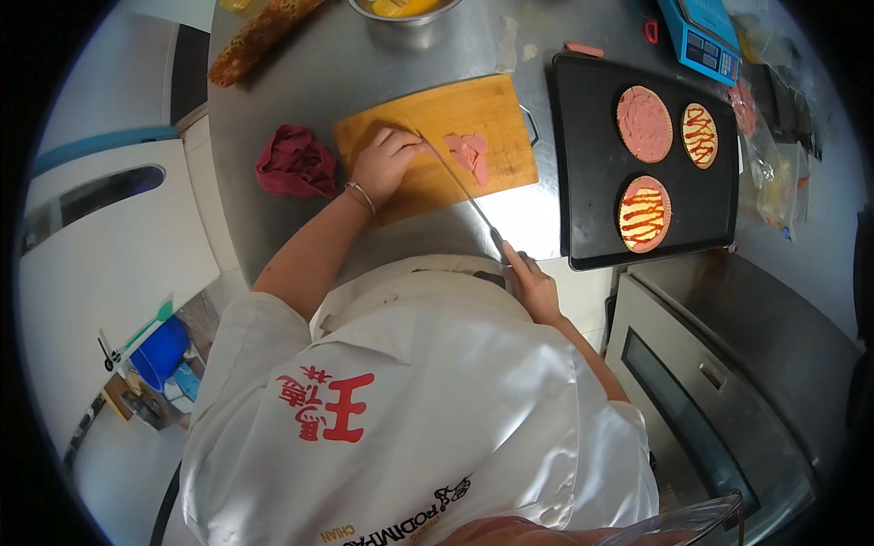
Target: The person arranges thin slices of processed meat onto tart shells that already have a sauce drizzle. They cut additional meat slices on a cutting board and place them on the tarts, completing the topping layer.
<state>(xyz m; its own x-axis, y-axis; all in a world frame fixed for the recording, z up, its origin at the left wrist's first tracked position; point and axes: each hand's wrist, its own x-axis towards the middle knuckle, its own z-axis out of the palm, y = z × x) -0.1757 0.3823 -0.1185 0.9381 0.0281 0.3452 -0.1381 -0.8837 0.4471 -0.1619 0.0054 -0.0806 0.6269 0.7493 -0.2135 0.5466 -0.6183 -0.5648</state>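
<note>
My right hand (533, 286) is closed round the dark handle of a long knife (466, 195). The blade slants up to the left across a wooden cutting board (503, 109), its tip beside my left hand (386, 164). That hand rests on the board's left part with its fingers bent and pressed together; whatever they hold is hidden beneath them. Just right of the blade lies a small pile of thin pink sausage slices (469, 156). A pink sausage piece (584, 49) lies at the far edge of the black baking tray (596, 118).
The tray carries three round flat crusts: one covered in pink slices (645, 124), two striped with red sauce (645, 215). A dark red cloth (296, 162) lies left of the board. Farther back are a metal bowl (405, 13), a seeded loaf (264, 41) and a blue scale (701, 41).
</note>
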